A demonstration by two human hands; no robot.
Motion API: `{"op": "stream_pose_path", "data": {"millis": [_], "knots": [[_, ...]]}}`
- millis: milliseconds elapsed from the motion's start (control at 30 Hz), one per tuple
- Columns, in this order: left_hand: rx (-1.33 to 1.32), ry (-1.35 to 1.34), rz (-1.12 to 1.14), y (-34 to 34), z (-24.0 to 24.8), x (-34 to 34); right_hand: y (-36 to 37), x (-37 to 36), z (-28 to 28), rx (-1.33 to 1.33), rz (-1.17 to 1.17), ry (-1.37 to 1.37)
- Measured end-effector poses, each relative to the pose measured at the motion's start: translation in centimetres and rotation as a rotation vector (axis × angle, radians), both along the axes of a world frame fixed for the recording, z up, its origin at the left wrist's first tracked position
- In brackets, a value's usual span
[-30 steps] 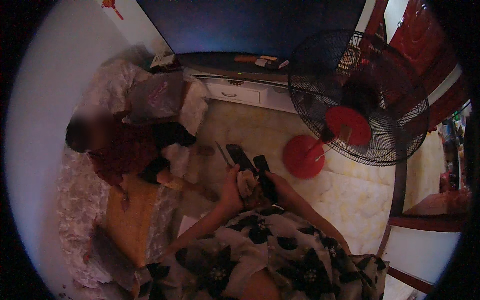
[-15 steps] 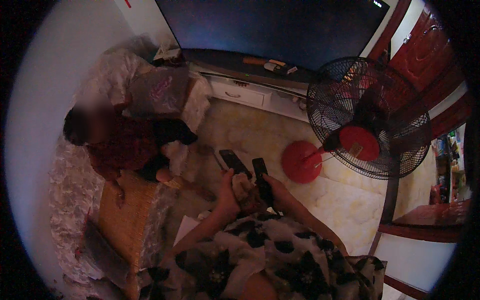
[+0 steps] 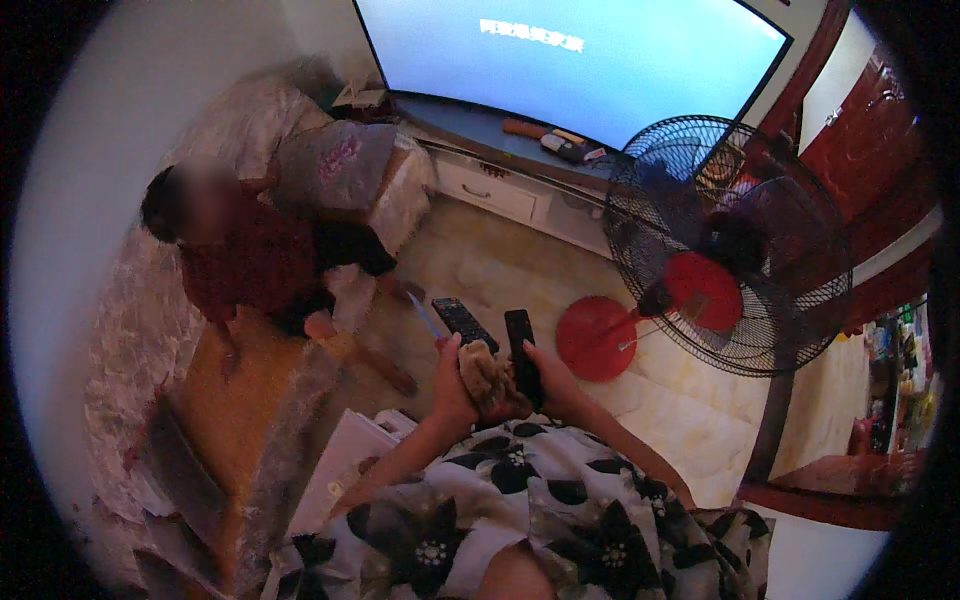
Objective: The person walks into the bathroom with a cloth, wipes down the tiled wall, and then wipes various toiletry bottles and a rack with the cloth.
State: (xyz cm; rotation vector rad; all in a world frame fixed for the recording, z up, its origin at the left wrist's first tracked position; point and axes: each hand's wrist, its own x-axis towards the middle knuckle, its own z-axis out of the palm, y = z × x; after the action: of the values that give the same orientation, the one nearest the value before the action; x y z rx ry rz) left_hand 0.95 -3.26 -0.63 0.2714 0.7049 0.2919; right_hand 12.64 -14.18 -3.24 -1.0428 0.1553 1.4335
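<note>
My left hand (image 3: 456, 388) is closed around the lower end of a black remote control (image 3: 464, 324) covered with small buttons. A thin pale strip (image 3: 424, 314), whose kind I cannot make out, sticks up beside it. Between my hands is a crumpled brown cloth (image 3: 484, 372), which the left fingers touch. Closed on a second, narrower black remote control (image 3: 519, 338), my right hand (image 3: 552, 382) holds it upright, close to the cloth. Both remotes point toward a large television (image 3: 580, 60), lit bright blue with white writing.
A standing fan (image 3: 705, 290) with a red base (image 3: 597, 338) stands at the right. On the left another person (image 3: 250, 260) sits on a cloth-covered sofa (image 3: 130, 370) with a woven mat (image 3: 215, 410). White drawers (image 3: 485, 190) sit below the television; a white box-like thing (image 3: 335, 460) is near my left forearm.
The television screen has gone from dark to bright blue with white writing, and the room looks lighter. My view has shifted slightly; both hands keep their hold.
</note>
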Motion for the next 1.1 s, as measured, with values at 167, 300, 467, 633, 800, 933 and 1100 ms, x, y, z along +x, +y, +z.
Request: {"op": "stream_pose_path", "data": {"millis": [167, 300, 467, 633, 800, 933, 1100], "knots": [[0.046, -0.021, -0.031, -3.9, -1.7, 0.7, -4.1, 2.0, -3.6, 0.033, 0.047, -0.072], [0.066, -0.017, 0.014, -6.2, -3.0, 1.1, -6.5, 1.8, -4.4, 0.052, 0.021, -0.029], [0.107, -0.005, -0.03, -9.1, -2.2, 1.6, -9.4, 2.6, -5.6, 0.073, 0.013, -0.044], [0.086, -0.056, -0.081, -10.5, -3.1, 2.2, -11.1, 3.0, -4.1, 0.072, -0.006, -0.06], [0.065, -0.059, -0.075, -10.9, -1.4, 2.8, -11.3, 3.4, -4.0, 0.066, -0.01, -0.018], [0.092, -0.06, -0.112, -9.6, -2.4, 2.2, -10.4, 3.0, -3.6, 0.117, -0.01, -0.036], [0.04, -0.053, -0.093, -7.0, -2.4, 1.9, -7.9, 2.5, -3.0, 0.088, -0.022, -0.012]]}}
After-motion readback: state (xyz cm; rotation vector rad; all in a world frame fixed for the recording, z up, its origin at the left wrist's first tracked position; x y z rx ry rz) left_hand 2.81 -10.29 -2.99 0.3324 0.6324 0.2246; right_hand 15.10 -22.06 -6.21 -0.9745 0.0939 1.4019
